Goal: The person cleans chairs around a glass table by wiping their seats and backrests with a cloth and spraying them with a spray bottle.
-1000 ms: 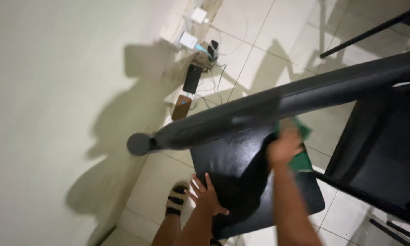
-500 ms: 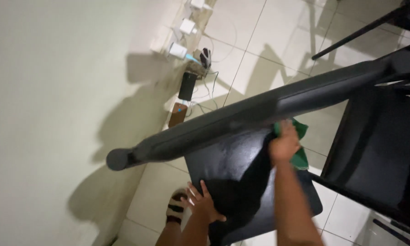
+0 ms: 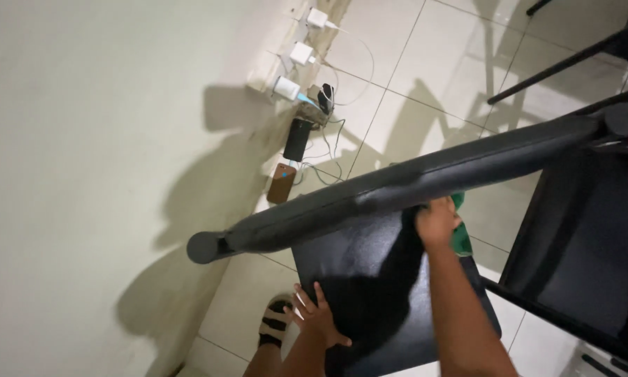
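Half the green cloth (image 3: 460, 237) hides under the right hand (image 3: 436, 222).

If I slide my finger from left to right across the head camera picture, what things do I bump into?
Pale wall → round end of the chair's top rail → sandalled foot → left hand flat on the black chair seat → right hand pressing a green cloth → second black chair.

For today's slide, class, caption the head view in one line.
Right hand presses a green cloth on a black chair seat; left hand steadies its edge.

Right hand (image 3: 436, 222) nearer chair top rail (image 3: 411, 183)
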